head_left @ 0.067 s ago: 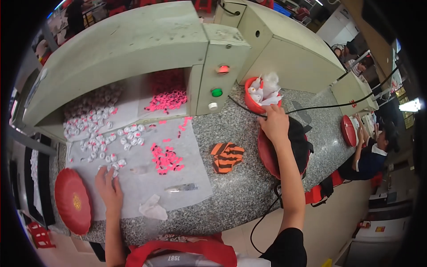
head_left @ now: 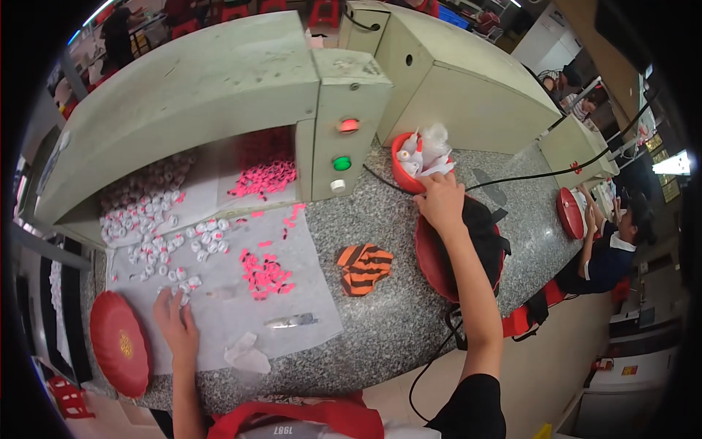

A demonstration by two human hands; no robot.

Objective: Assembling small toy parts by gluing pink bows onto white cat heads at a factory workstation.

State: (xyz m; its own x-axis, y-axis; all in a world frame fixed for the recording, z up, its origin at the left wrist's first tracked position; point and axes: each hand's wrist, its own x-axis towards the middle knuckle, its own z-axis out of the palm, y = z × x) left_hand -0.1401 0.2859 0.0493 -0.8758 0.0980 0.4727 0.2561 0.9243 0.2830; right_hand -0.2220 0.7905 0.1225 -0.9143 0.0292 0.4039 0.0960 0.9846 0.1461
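Observation:
My left hand (head_left: 175,325) rests on the white paper sheet (head_left: 292,345) with its fingers apart. Its fingertips touch small round white pieces with pink marks (head_left: 170,274) at the near edge of their cluster. My right hand (head_left: 442,203) reaches forward to the near rim of a red bowl (head_left: 406,181) holding white pointed-tip bottles (head_left: 410,156) and a clear plastic bag. Its fingers curl down beside a white item there; their tips are hidden, so what they grip cannot be made out. Beneath my right forearm is a larger red dish (head_left: 431,267) with black cloth (head_left: 479,223) in it.
A pale green machine (head_left: 190,88) with red and green lights stands over the sheet, more pieces inside. Small pink pieces (head_left: 265,274), a crumpled tissue (head_left: 247,354), orange-and-black striped cloth (head_left: 364,268) and a red plate (head_left: 121,344) lie around. A black cable (head_left: 541,175) crosses the right side.
The whole view has shifted slightly, with the table things appearing a little further left and lower. Both hands keep their places by the white pieces and the red bowl.

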